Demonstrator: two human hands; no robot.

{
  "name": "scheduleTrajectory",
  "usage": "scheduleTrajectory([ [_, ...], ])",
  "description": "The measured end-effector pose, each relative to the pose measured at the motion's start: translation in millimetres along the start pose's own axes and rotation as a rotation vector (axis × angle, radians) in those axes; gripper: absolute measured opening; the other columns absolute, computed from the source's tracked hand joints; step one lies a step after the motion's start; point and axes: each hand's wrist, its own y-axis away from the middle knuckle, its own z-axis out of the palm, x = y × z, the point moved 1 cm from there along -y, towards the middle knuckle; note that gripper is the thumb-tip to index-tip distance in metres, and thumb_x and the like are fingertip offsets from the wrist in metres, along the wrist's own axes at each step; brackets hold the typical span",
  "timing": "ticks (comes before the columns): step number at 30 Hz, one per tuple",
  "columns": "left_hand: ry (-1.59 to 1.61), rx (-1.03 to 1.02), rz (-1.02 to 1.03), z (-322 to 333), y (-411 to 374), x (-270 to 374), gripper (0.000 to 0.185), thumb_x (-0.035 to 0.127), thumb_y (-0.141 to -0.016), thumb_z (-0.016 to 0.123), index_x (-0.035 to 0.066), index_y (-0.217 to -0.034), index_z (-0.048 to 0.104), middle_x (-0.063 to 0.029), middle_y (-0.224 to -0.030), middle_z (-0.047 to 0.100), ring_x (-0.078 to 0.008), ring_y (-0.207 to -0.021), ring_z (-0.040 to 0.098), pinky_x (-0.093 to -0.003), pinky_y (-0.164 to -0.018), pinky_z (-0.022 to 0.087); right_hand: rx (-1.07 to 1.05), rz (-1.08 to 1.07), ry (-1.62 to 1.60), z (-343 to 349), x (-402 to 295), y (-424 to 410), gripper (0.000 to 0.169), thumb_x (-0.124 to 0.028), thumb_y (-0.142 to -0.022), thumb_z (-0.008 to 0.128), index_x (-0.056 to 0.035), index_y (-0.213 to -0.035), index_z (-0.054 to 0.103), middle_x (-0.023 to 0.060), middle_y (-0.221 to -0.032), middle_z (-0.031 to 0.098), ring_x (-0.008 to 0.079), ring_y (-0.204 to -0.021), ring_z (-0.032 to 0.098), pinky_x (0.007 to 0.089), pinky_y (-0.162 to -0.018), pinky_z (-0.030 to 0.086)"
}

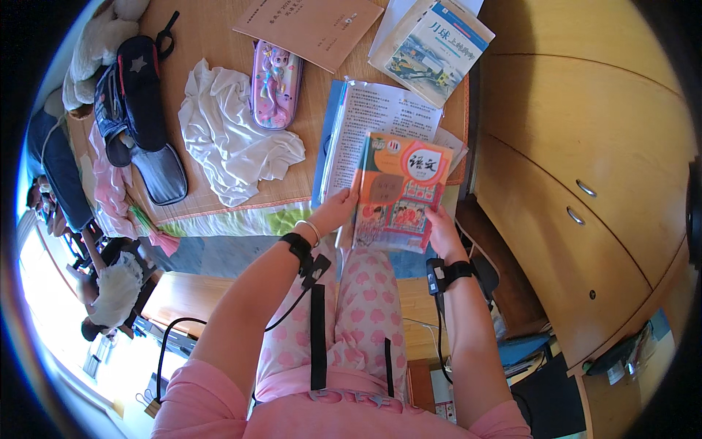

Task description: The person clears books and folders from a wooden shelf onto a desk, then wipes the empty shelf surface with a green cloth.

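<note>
My left hand [337, 211] and my right hand [445, 233] hold an orange-covered textbook [406, 181] between them. The left fingers grip its spine side, while my right thumb presses on the lower right of the cover. Chinese writing and a red illustration mark the cover. Just beyond the book, printed sheets [389, 107] lie in a blue folder [330, 120] on the bed mat, partly hidden by the textbook. Farther off are a book with a blue-and-white cover [439, 55] and a brown paper-covered booklet [307, 27]. Each wrist wears a black strap with a cabled sensor.
Left on the mat [219, 44] lie a pink pencil case [276, 88], a crumpled white cloth [233, 137] and a dark bag [142, 104]. A wooden cabinet [570, 153] with metal handles stands close on the right. Another person [115, 291] is at far left.
</note>
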Motion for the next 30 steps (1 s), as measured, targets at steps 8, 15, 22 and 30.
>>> scheduleTrajectory([
  [8,0.172,0.004,-0.014,26.9,25.5,-20.2,0.045,0.030,-0.091,0.061,0.001,-0.123,0.047,-0.0175,-0.097,0.063,-0.0266,-0.087,0.063,-0.0361,-0.078,0.048,0.168,0.005,-0.240,39.4,39.5,32.2,0.035,-0.017,-0.092,0.061,-0.0063,-0.124,0.050,0.0088,-0.122,0.057,0.0212,-0.112,0.056,0.0395,-0.094,0.047],
  [15,0.157,-0.086,0.102,1.5,32.4,21.8,0.046,0.029,-0.090,0.061,0.002,-0.125,0.048,-0.0178,-0.103,0.062,-0.0285,-0.089,0.063,-0.0353,-0.081,0.049,-0.008,0.107,-0.146,25.9,21.1,52.8,0.040,-0.022,-0.090,0.065,-0.0043,-0.124,0.053,0.0060,-0.116,0.061,0.0183,-0.105,0.059,0.0364,-0.091,0.047],
  [22,-0.370,0.649,0.140,-32.4,-35.0,54.7,0.043,0.030,-0.085,0.064,0.002,-0.116,0.052,-0.0208,-0.109,0.057,-0.0395,-0.098,0.059,-0.0467,-0.082,0.050,0.186,-0.111,-0.152,32.0,9.9,44.7,0.034,-0.017,-0.092,0.063,-0.0016,-0.120,0.054,0.0071,-0.117,0.061,0.0187,-0.105,0.058,0.0359,-0.092,0.046],
  [30,-0.647,0.506,0.114,-24.4,-53.2,41.5,0.020,0.012,-0.089,0.049,0.004,-0.107,0.052,-0.0192,-0.108,0.060,-0.0379,-0.082,0.065,-0.0455,-0.068,0.054,0.232,-0.169,-0.187,27.0,-14.4,79.7,0.042,-0.017,-0.093,0.060,-0.0027,-0.130,0.045,0.0098,-0.126,0.056,0.0217,-0.112,0.058,0.0399,-0.096,0.047],
])
